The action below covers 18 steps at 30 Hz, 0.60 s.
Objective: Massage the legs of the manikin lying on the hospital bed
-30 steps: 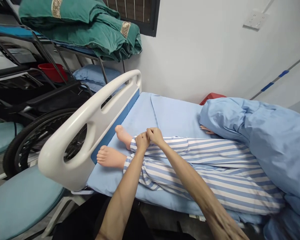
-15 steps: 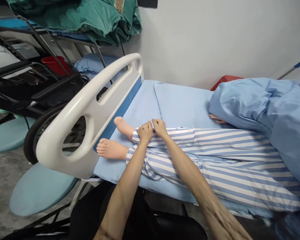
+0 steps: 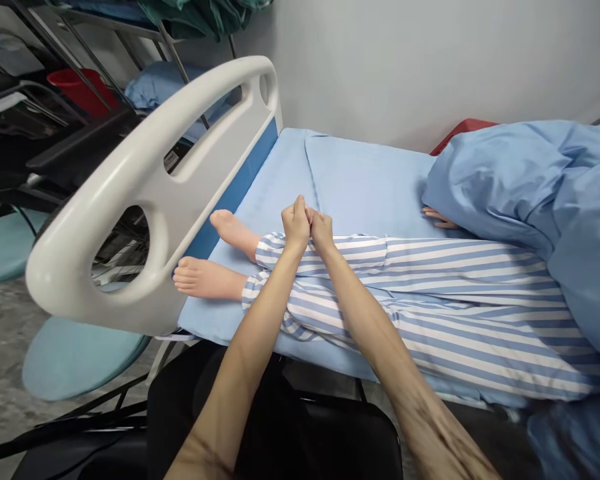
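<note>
A manikin in blue-and-white striped trousers (image 3: 420,293) lies on a bed with a light blue sheet (image 3: 360,180), its bare feet (image 3: 205,280) toward the white footboard (image 3: 145,193). My left hand (image 3: 296,223) and my right hand (image 3: 321,228) are side by side, both closed and pinching the striped cloth of the far trouser leg near its ankle. The fingers curl over the fabric, so the grip itself is partly hidden. A blue quilt (image 3: 530,193) covers the manikin's upper body, and one manikin hand (image 3: 437,217) shows at its edge.
A wheelchair and metal rack (image 3: 55,120) stand behind the footboard, with a red basin (image 3: 77,87) and a blue pillow (image 3: 155,83). A teal stool seat (image 3: 75,360) sits low at left. A black chair back (image 3: 300,427) is below my arms. Grey wall behind the bed.
The view has tilted down and nearer the bed. My two hands have stayed on the far trouser leg and moved closer together, lifting slightly with the cloth.
</note>
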Motion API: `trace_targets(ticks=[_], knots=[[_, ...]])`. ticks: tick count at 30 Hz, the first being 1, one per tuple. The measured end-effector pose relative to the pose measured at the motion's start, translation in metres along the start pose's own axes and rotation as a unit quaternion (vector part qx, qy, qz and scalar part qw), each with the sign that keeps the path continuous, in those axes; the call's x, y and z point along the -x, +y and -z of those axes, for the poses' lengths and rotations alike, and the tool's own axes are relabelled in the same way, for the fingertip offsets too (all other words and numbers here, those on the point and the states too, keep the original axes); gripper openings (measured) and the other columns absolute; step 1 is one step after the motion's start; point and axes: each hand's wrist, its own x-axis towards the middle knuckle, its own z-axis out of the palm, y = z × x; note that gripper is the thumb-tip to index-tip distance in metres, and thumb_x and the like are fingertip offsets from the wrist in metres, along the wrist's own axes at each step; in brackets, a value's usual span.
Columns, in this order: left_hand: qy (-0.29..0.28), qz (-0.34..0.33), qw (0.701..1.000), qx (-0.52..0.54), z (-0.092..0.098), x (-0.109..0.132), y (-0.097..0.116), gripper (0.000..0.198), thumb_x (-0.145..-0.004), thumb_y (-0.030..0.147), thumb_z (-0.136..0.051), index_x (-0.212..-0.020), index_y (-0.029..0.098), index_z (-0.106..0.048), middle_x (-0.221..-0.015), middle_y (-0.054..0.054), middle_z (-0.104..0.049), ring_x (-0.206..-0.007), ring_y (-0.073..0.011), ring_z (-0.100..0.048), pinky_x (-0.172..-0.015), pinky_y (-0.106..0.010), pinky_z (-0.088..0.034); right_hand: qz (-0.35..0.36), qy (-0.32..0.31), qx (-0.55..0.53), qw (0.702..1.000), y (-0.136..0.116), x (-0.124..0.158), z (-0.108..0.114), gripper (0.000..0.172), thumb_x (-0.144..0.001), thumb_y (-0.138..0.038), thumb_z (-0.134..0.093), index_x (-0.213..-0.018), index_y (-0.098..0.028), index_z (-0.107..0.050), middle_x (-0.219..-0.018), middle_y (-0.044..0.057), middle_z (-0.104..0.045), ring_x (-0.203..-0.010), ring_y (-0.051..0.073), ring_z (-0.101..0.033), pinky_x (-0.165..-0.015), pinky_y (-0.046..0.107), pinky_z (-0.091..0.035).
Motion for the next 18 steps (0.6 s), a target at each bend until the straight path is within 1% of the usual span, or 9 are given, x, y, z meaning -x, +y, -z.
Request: trace_targets(ticks=[2, 4, 7, 9, 12, 14, 16, 18], knots=[[0.007, -0.010, 0.999, -0.047, 0.004, 0.000, -0.022, 0.047, -0.088, 0.039, -0.043, -0.047, 0.019, -0.032, -0.044, 0.004, -0.032, -0.045, -0.0069, -0.034, -0.049, -0.022, -0.030, 0.011, 0.014, 0.021, 1.000, 0.000, 0.001, 0.000, 0.040, -0.085, -0.040, -0.042, -0.053, -0.019, -0.032, -0.050, -0.004, -0.032, -0.051, 0.007, -0.032, -0.050, 0.020, -0.029], [0.010, -0.039, 0.993, -0.109, 0.010, 0.000, -0.040, 0.043, -0.088, 0.037, -0.045, -0.050, 0.018, -0.035, -0.048, 0.003, -0.037, -0.048, -0.0078, -0.036, -0.052, -0.022, -0.030, 0.025, 0.019, 0.055, 0.998, 0.000, 0.004, 0.000, 0.040, -0.086, -0.040, -0.042, -0.053, -0.018, -0.036, -0.050, -0.004, -0.036, -0.052, 0.007, -0.034, -0.050, 0.020, -0.029], [0.008, -0.083, 0.981, -0.177, 0.015, 0.000, -0.054, 0.039, -0.089, 0.038, -0.043, -0.055, 0.018, -0.040, -0.052, 0.003, -0.043, -0.053, -0.0091, -0.038, -0.056, -0.023, -0.031, 0.031, 0.020, 0.083, 0.996, -0.002, 0.008, -0.002, 0.041, -0.087, -0.042, -0.041, -0.054, -0.017, -0.042, -0.051, -0.003, -0.042, -0.054, 0.008, -0.038, -0.050, 0.020, -0.029], [0.007, -0.094, 0.974, -0.208, 0.016, 0.001, -0.054, 0.039, -0.091, 0.037, -0.039, -0.056, 0.019, -0.041, -0.054, 0.002, -0.045, -0.053, -0.0096, -0.039, -0.058, -0.024, -0.031, 0.026, 0.021, 0.086, 0.996, -0.003, 0.010, -0.003, 0.042, -0.087, -0.042, -0.041, -0.053, -0.017, -0.043, -0.050, -0.003, -0.043, -0.054, 0.008, -0.038, -0.050, 0.020, -0.029], [0.006, -0.089, 0.957, -0.275, 0.015, 0.002, -0.051, 0.038, -0.092, 0.034, -0.035, -0.058, 0.019, -0.044, -0.056, 0.000, -0.048, -0.055, -0.0105, -0.042, -0.061, -0.024, -0.033, 0.020, 0.032, 0.080, 0.996, -0.003, 0.011, -0.003, 0.041, -0.086, -0.041, -0.042, -0.052, -0.017, -0.039, -0.049, -0.004, -0.039, -0.052, 0.007, -0.035, -0.049, 0.020, -0.028], [-0.009, -0.077, 0.938, -0.337, 0.014, 0.003, -0.047, 0.037, -0.093, 0.031, -0.033, -0.062, 0.018, -0.049, -0.060, -0.002, -0.053, -0.059, -0.0119, -0.046, -0.065, -0.025, -0.035, 0.015, 0.036, 0.069, 0.997, -0.004, 0.011, -0.003, 0.040, -0.086, -0.038, -0.041, -0.052, -0.018, -0.036, -0.049, -0.004, -0.036, -0.052, 0.007, -0.033, -0.049, 0.020, -0.027], [-0.032, -0.065, 0.913, -0.400, 0.012, 0.004, -0.042, 0.035, -0.093, 0.028, -0.033, -0.069, 0.018, -0.056, -0.069, -0.005, -0.059, -0.068, -0.0138, -0.052, -0.070, -0.025, -0.036, 0.003, 0.031, 0.072, 0.997, -0.008, 0.011, 0.000, 0.038, -0.087, -0.035, -0.039, -0.053, -0.018, -0.035, -0.049, -0.005, -0.035, -0.052, 0.007, -0.033, -0.050, 0.020, -0.027], [-0.056, -0.056, 0.887, -0.455, 0.011, 0.005, -0.037, 0.031, -0.092, 0.025, -0.035, -0.078, 0.017, -0.061, -0.079, -0.008, -0.063, -0.077, -0.0160, -0.056, -0.074, -0.026, -0.037, 0.000, 0.020, 0.114, 0.993, -0.017, 0.010, 0.005, 0.037, -0.086, -0.033, -0.039, -0.053, -0.018, -0.035, -0.050, -0.005, -0.034, -0.052, 0.007, -0.033, -0.051, 0.021, -0.027]])
